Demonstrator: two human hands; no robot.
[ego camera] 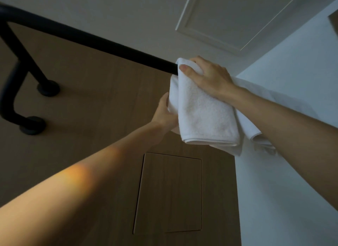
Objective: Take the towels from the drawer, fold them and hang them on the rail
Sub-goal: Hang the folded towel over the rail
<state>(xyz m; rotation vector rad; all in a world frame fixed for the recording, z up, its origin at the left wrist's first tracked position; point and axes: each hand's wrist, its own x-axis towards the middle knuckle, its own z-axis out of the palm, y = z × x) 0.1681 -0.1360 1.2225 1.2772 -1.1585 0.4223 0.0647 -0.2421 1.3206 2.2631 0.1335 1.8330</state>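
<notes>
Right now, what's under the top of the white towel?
The black rail runs in beneath the white towel, which the right grip holds on top. Its stretch under the cloth is covered; its far end cannot be seen.

Towels: 2, both white. Front towel (204,117) is folded; second towel (256,134) is just behind it to the right, partly hidden by an arm, so the count is at least 2. Rail (109,44): 1, black. Round wall mounts on that rail: 2, upper mount (48,88) and lower mount (33,125). Hands: 2, left hand (164,112) and right hand (206,75). Bare forearms: 2. Ceiling hatch (234,16): 1, white. Wall panel (170,192): 1, wood-toned rectangle.
</notes>
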